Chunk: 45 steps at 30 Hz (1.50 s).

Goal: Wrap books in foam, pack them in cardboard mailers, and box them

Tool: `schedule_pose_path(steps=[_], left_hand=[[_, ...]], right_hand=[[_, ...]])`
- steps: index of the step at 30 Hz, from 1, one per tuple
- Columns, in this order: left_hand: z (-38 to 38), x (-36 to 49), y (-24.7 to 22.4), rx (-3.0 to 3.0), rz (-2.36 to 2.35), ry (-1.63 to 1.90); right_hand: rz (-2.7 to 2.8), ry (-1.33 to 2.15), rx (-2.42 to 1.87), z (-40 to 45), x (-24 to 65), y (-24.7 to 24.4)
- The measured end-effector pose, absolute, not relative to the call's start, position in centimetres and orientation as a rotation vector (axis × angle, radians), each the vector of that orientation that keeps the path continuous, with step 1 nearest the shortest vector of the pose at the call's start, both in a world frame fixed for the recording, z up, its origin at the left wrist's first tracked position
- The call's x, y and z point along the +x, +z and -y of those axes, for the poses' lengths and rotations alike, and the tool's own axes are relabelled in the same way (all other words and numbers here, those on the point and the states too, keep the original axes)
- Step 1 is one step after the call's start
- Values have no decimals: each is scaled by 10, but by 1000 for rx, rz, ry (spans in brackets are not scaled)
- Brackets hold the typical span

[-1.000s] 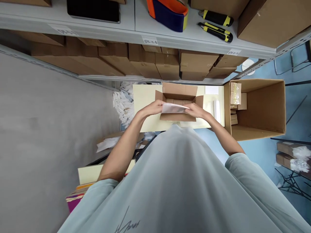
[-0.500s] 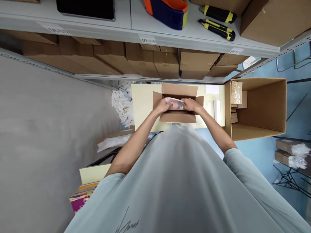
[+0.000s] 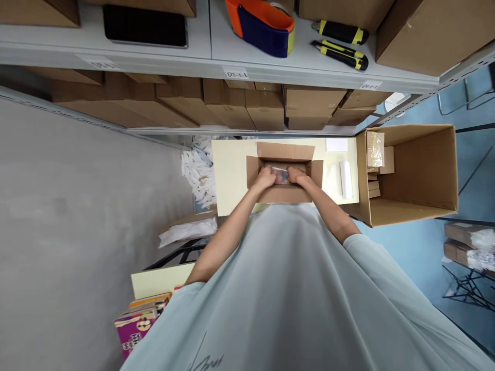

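Head view: left hand (image 3: 266, 176) and right hand (image 3: 296, 175), gripping a packet (image 3: 281, 175) (pinkish-blue), now sit deeper in the carton (image 3: 285, 195).

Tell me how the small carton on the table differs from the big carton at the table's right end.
Size: the small carton is much smaller than the big carton.
Flaps: the small carton's are spread outward; the big carton shows none spread.
Inside: the small carton has the left hand and right hand at either end of a packet; the big carton holds little boxes.
Both are open brown cardboard.
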<state>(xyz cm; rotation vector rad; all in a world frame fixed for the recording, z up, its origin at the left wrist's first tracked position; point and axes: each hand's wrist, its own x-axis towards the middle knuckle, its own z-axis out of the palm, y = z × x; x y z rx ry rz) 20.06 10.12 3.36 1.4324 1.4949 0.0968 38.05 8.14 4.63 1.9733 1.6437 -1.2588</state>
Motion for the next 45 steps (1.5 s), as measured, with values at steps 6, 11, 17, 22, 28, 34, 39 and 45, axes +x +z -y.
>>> schedule_pose_path(steps=[6,11,17,22,28,34,39,45], left_hand=[[-75,151,75,1683,-1431,648],[-65,115,77,1603,-1756,651],[-57,125,82,1654,-1472,595],[-46,136,81,1927,-1066,151],[-60,131,69,1901,-1178,203],[-108,147,56,1863,-1472,354],[-143,161,63,1989,-1264,414],[-120,156,71,2034,-1223,497]], right_hand=[[-2168,-1037,2434,-12,423,91],[-1713,-869,3242,45,468,98],[-1699,-1390,3074,54,449,98],[-2183,-1366,2220,50,430,101],[-2195,-1264,2204,36,442,90],[-1876,-1088,2694,-15,453,71],[-2010,-1301,2753,-47,453,74],[-2122,-1187,2899,-24,441,90]])
